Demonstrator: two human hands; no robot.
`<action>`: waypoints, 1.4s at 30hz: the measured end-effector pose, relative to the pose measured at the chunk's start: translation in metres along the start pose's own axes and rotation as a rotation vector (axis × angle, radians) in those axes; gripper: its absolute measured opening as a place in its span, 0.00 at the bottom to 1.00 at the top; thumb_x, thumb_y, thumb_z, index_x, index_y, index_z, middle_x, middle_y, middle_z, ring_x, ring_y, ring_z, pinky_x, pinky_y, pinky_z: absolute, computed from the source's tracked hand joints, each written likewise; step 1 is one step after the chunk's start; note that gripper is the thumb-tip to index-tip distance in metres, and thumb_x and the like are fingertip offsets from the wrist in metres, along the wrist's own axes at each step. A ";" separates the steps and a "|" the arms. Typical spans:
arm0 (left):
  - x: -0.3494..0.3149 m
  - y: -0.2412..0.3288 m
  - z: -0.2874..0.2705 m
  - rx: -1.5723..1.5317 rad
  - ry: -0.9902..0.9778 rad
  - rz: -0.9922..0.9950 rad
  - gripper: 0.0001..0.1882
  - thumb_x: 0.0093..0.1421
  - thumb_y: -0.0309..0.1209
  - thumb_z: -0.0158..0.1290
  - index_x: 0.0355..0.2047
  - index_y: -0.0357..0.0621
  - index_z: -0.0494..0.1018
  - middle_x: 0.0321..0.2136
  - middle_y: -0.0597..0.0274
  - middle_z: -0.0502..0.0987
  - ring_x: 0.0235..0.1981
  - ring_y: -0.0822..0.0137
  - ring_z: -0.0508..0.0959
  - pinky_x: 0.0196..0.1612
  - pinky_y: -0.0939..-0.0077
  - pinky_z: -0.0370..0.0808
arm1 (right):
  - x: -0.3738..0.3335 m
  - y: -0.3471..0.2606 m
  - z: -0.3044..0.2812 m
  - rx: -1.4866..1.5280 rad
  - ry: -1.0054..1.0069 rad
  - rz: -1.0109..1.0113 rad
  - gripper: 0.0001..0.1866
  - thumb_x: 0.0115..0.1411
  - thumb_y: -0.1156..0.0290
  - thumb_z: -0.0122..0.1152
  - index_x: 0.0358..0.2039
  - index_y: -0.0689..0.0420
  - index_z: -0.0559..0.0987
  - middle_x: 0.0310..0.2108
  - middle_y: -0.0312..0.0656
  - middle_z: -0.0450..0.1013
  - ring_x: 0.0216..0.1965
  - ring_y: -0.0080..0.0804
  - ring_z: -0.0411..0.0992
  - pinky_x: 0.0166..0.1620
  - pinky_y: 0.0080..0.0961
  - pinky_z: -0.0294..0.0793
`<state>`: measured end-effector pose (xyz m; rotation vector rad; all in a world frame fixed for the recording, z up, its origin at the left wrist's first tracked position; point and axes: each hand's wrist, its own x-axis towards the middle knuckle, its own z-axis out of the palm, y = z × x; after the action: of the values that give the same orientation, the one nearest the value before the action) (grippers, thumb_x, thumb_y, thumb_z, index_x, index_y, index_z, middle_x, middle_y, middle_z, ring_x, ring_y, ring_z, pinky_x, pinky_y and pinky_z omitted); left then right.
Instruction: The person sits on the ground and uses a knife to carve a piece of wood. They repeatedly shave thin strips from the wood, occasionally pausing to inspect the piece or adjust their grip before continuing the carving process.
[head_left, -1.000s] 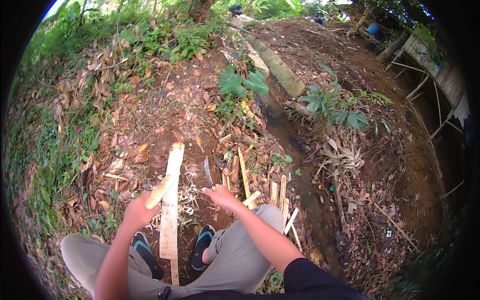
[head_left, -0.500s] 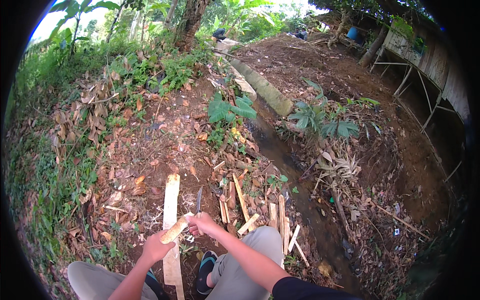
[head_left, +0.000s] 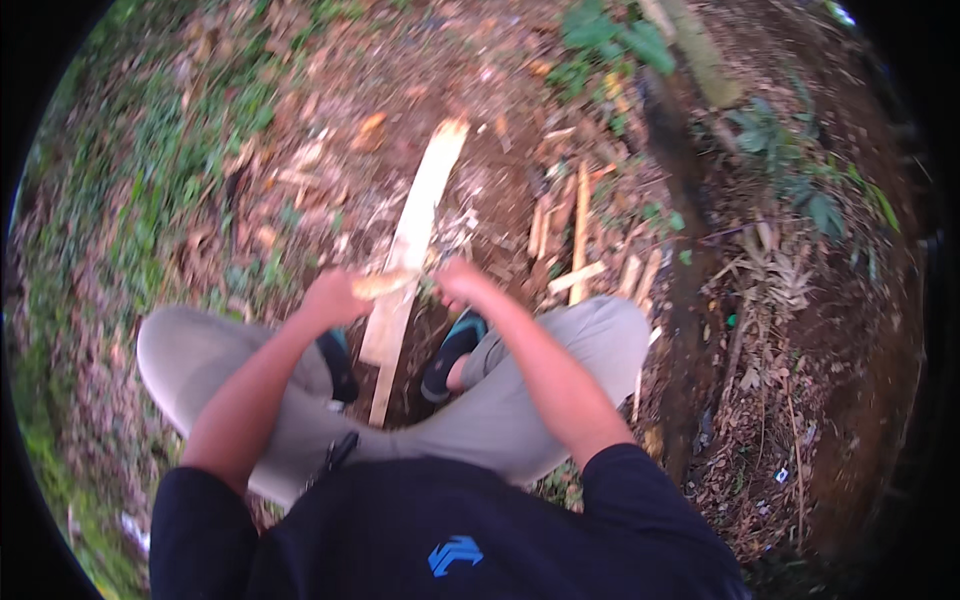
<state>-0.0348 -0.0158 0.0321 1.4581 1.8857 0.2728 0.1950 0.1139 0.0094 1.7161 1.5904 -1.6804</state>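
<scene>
A pale, elongated wooden piece (head_left: 386, 284) is gripped by the curled fingers of the left hand (head_left: 332, 298), above the flat, notched plank (head_left: 414, 232), crossing its left edge. The right hand (head_left: 462, 283) is curled beside the right edge; whether anything is pinched cannot be told. Straight split sticks (head_left: 581, 230) are scattered on leaf-littered soil (head_left: 500, 200).

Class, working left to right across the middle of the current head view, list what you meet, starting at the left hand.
Left hand → pale wood piece it holds → right hand → long narrow wood strip on the ground → dark ditch → clump of dry leaves
</scene>
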 end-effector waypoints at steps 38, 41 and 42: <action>-0.015 0.002 0.053 -0.098 -0.277 -0.473 0.24 0.54 0.37 0.58 0.46 0.32 0.68 0.25 0.54 0.78 0.17 0.65 0.78 0.19 0.70 0.77 | -0.016 -0.001 0.063 -1.216 -0.276 -0.236 0.15 0.50 0.78 0.59 0.39 0.57 0.85 0.43 0.51 0.79 0.44 0.47 0.78 0.43 0.40 0.78; -0.013 0.004 0.051 -0.037 -0.261 -0.407 0.24 0.53 0.40 0.58 0.40 0.29 0.69 0.23 0.52 0.78 0.15 0.62 0.78 0.17 0.70 0.76 | -0.021 0.008 0.075 -1.116 -0.233 -0.259 0.14 0.50 0.79 0.59 0.38 0.58 0.85 0.43 0.51 0.79 0.44 0.47 0.78 0.43 0.40 0.78; -0.015 0.008 0.050 -0.019 -0.260 -0.375 0.25 0.53 0.41 0.58 0.36 0.26 0.69 0.22 0.48 0.78 0.14 0.60 0.78 0.18 0.68 0.77 | -0.024 0.009 0.077 -1.148 -0.274 -0.268 0.15 0.50 0.79 0.59 0.40 0.59 0.84 0.44 0.52 0.78 0.45 0.47 0.78 0.44 0.39 0.78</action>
<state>0.0053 -0.0390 0.0072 1.0422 1.8869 -0.0735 0.1665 0.0384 0.0021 0.6807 2.0515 -0.6826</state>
